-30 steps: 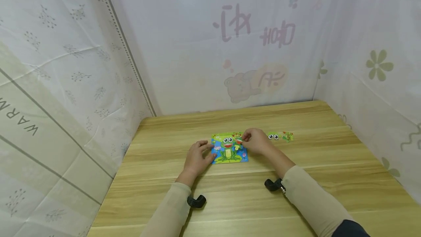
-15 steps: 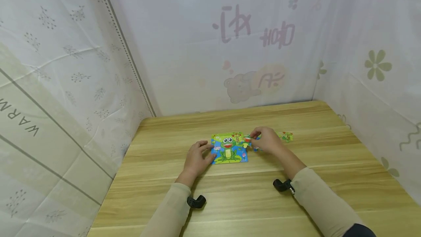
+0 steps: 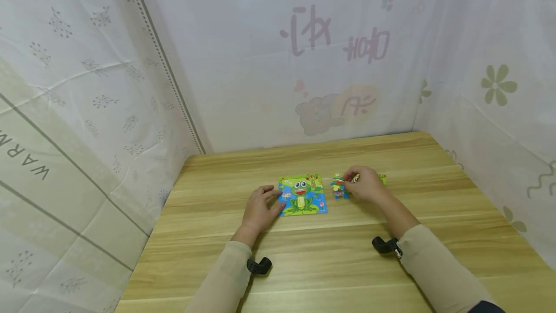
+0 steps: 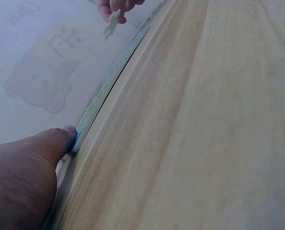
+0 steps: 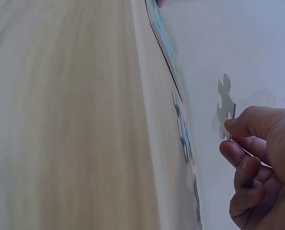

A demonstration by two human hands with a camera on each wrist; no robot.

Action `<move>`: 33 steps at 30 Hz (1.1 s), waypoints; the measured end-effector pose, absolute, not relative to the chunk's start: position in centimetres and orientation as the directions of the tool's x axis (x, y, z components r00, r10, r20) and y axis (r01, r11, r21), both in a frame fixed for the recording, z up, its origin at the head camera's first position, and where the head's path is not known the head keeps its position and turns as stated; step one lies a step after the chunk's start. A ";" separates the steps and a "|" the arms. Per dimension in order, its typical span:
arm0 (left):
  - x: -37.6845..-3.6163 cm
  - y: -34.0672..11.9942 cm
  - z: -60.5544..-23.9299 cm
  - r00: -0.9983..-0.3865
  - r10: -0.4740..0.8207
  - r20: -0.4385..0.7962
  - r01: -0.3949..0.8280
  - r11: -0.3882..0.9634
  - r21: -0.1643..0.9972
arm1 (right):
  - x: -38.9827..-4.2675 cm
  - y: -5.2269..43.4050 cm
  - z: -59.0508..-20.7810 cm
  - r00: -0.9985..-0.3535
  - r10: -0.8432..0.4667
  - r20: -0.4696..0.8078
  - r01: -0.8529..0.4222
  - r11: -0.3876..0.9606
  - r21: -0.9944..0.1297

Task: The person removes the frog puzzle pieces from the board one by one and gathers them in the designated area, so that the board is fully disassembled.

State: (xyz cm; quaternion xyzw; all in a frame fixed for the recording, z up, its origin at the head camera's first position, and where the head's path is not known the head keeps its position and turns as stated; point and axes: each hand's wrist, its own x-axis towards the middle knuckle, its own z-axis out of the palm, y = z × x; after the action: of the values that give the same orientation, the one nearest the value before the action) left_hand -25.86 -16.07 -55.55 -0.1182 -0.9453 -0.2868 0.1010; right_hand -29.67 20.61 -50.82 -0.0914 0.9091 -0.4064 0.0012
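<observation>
Mid-puzzle here, piece-handling step by the look of it. Right hand (image 3: 367, 185) off to the right of the frog puzzle board (image 3: 302, 194), thumb and forefinger pinched on one jigsaw piece (image 5: 225, 106), held edge-up just above the desk (image 3: 304, 264). Plain pale back of that piece showing in the right wrist view, printed face turned away. More loose pieces (image 3: 339, 187) lying flat on the desk just under and beside that hand, another bit (image 3: 382, 178) peeking out behind it. Left hand (image 3: 260, 208) resting at the board's left edge, fingers relaxed and nearly straight, a fingertip (image 4: 68, 134) pressed against the rim, pinning it in place, gripping nothing.

Likely calls next for a careful match of tabs to neighbours, a level lowering, board kept steady on the left.

Writing on the curtains: "WARM" readable low on the left, running sideways; behind the desk, reddish characters showing mirrored through the cloth, not legible. No brand visible on the board.
</observation>
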 end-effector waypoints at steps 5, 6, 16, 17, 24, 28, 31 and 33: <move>-25.8 -16.1 -55.5 -0.953 0.166 0.253 0.279 0.806 0.523 | -29.4 21.8 -50.8 -0.985 -0.157 0.064 -0.152 0.647 -0.747; -25.8 -16.1 -55.5 -0.954 0.166 0.252 0.278 0.806 0.523 | -29.3 22.1 -50.8 -0.985 -0.161 0.062 -0.153 0.651 -0.743; -25.9 -16.0 -55.5 -0.954 0.162 0.254 0.277 0.802 0.529 | -29.0 24.4 -50.9 -0.988 -0.150 0.040 -0.130 0.656 -0.744; -25.8 -16.0 -55.5 -0.953 0.161 0.255 0.277 0.801 0.530 | -29.0 24.7 -50.9 -0.988 -0.151 0.039 -0.129 0.656 -0.743; -25.9 -16.0 -55.5 -0.951 0.165 0.263 0.286 0.796 0.534 | -28.6 26.2 -51.2 -0.989 -0.143 0.028 -0.119 0.681 -0.723; -25.9 -16.0 -55.6 -0.947 0.171 0.273 0.297 0.793 0.532 | -28.4 26.9 -51.5 -0.988 -0.152 0.034 -0.134 0.714 -0.688; -25.9 -16.1 -55.6 -0.947 0.171 0.272 0.296 0.794 0.531 | -28.2 27.2 -51.6 -0.986 -0.163 0.032 -0.141 0.719 -0.680; -25.9 -16.1 -55.6 -0.949 0.170 0.267 0.292 0.797 0.529 | -28.1 27.3 -51.5 -0.986 -0.165 0.023 -0.135 0.713 -0.688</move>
State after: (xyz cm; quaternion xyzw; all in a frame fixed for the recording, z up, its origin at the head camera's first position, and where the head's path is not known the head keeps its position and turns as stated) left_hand -25.95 -16.09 -55.63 -0.1226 -0.9422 -0.2942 0.1034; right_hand -28.06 27.27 -51.52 -0.0811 0.9253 -0.3700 0.0201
